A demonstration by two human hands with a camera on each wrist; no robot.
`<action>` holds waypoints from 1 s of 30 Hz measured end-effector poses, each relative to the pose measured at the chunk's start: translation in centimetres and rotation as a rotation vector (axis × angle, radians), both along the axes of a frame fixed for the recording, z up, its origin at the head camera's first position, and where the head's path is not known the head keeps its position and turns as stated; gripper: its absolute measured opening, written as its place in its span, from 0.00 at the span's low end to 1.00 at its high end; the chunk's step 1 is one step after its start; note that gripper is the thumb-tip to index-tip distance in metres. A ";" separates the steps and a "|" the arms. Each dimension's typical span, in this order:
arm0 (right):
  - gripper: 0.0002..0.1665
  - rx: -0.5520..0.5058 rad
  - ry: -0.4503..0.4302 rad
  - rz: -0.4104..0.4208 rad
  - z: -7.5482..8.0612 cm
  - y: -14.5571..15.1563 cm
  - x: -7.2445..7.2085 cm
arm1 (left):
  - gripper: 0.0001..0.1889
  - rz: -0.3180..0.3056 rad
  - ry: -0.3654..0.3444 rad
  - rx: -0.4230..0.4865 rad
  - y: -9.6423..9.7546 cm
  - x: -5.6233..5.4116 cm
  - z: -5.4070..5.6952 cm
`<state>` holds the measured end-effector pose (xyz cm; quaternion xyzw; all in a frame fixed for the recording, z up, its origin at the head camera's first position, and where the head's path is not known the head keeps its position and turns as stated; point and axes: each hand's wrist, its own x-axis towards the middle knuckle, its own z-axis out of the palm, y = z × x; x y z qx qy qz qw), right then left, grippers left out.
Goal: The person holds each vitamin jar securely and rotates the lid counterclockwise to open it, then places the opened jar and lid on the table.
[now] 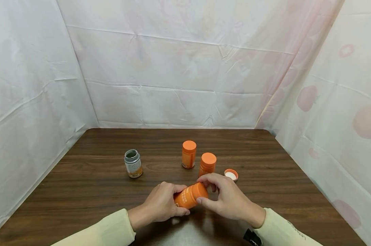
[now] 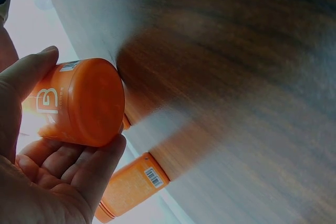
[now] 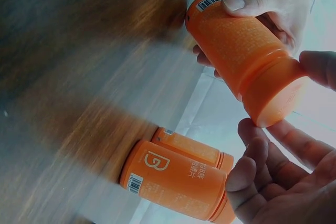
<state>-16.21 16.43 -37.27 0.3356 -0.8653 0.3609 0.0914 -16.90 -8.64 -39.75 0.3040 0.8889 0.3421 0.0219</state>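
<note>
An orange bottle (image 1: 185, 198) with its orange cap on is tilted to the right near the table's front. My left hand (image 1: 163, 202) grips the bottle's body, thumb on one side and fingers on the other. At the other end, my right hand (image 1: 225, 196) pinches the orange cap (image 3: 275, 93) between thumb and fingertips. In the left wrist view the bottle's base (image 2: 100, 103) faces the camera, and one edge of it seems close to the tabletop. Whether the cap has turned cannot be told.
Two capped orange bottles, one farther back (image 1: 189, 155) and one nearer (image 1: 208, 164), stand beyond my hands. A loose cap (image 1: 231, 175) lies inside-up to their right. An uncapped grey bottle (image 1: 133, 164) stands at left. White sheets (image 1: 179, 68) surround the wooden table (image 1: 90, 171).
</note>
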 end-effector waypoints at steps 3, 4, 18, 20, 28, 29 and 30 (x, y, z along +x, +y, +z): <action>0.25 -0.016 0.030 0.040 0.0 0.1 0.0 | 0.22 -0.001 -0.002 0.003 0.0 0.0 0.0; 0.26 -0.021 0.043 0.053 0.0 0.1 0.0 | 0.22 -0.002 -0.003 0.004 0.0 0.0 0.0; 0.35 -0.049 0.115 0.170 0.2 0.2 -0.2 | 0.23 0.003 0.009 -0.007 0.0 0.0 0.1; 0.36 -0.047 0.116 0.178 0.2 0.2 -0.2 | 0.23 0.004 0.010 -0.010 0.0 0.0 0.1; 0.41 -0.046 0.107 0.186 0.3 0.2 -0.2 | 0.23 0.003 -0.001 -0.008 0.0 0.1 0.1; 0.40 -0.046 0.109 0.184 0.3 0.2 -0.2 | 0.22 0.003 -0.001 -0.007 0.0 0.1 0.1; 0.39 -0.047 0.109 0.179 0.3 0.2 -0.2 | 0.22 0.003 -0.001 -0.007 0.0 0.1 0.1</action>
